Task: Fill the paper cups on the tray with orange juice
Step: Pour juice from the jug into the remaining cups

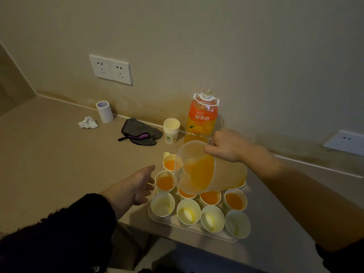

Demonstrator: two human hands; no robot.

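right hand (226,145) tilting pitcher (204,170), cups (189,211) on tray (197,230)

Translucent plastic jug (222,174), matt paper cups (163,204), smooth matt countertop (49,154).

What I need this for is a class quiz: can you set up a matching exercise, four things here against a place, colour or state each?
Things:
1 pitcher
2 juice bottle
3 stack of spare cups
4 front row of cups

Descriptions:
a bears an orange label
b nearly empty, on the tray
c tilted, gripped by the right hand
d on the counter beside the grey cloth

Pairs: 1-c, 2-a, 3-d, 4-b
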